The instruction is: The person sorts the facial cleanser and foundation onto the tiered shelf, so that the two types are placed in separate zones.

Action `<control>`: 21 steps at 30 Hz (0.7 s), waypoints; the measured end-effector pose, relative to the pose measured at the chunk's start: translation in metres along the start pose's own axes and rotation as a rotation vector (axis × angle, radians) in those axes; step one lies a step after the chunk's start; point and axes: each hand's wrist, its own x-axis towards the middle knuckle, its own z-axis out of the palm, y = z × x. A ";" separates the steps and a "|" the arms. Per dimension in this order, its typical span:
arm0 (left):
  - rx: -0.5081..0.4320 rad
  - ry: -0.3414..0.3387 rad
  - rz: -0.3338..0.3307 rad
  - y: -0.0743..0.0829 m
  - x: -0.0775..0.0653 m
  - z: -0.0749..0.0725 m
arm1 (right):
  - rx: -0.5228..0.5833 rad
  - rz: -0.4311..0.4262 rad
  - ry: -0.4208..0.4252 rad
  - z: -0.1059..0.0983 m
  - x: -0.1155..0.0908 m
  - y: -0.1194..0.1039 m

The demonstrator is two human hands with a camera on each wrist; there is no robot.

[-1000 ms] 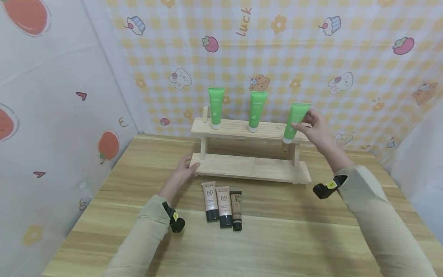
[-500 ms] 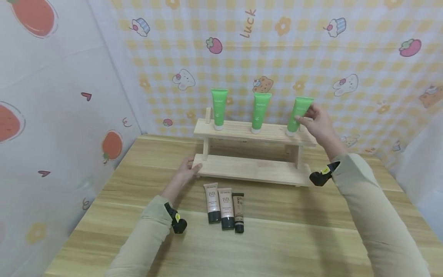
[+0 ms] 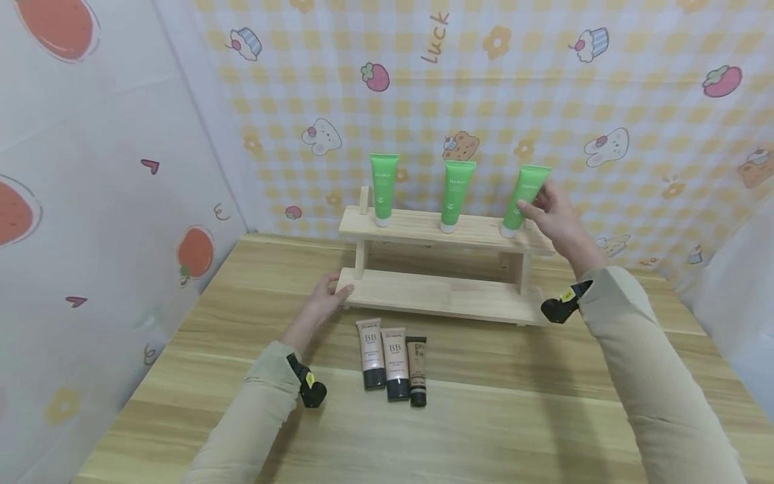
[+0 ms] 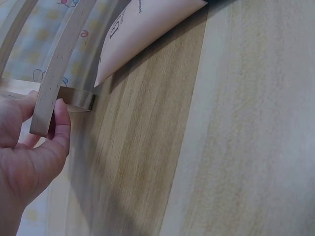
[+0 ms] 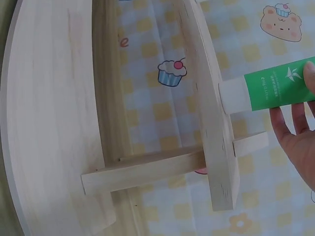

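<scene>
My right hand (image 3: 558,218) grips a green tube (image 3: 525,200) between thumb and fingers at the right end of the upper shelf (image 3: 417,224). In the right wrist view the tube's white cap (image 5: 235,95) meets the upper board. Two more green tubes, one at the left end (image 3: 383,188) and one mid-shelf (image 3: 456,195), stand cap down on that shelf. My left hand (image 3: 324,296) holds the left end of the lower shelf (image 3: 441,296); in the left wrist view thumb and fingers pinch the wooden board's end (image 4: 45,110).
Two pink BB cream tubes (image 3: 371,349) (image 3: 396,359) and a slimmer brown tube (image 3: 417,370) lie side by side on the wood-grain table (image 3: 484,430), in front of the rack. A checkered cloth (image 3: 272,81) hangs close behind the rack.
My right hand has raised the green tube slightly and moved it back, so its cap now stands over the upper shelf instead of before its front edge. My left hand keeps its hold.
</scene>
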 end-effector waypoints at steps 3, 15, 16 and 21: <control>0.007 0.005 0.013 0.001 -0.001 0.001 | 0.014 0.004 -0.018 -0.001 0.000 0.000; 0.167 0.011 -0.012 0.011 0.000 -0.002 | -0.013 0.044 -0.094 -0.003 -0.007 0.012; 0.183 0.011 -0.015 0.012 0.000 -0.002 | -0.010 0.051 -0.084 -0.002 -0.009 0.013; 0.213 0.009 -0.021 0.015 -0.002 -0.004 | 0.017 0.106 -0.045 0.002 -0.021 0.015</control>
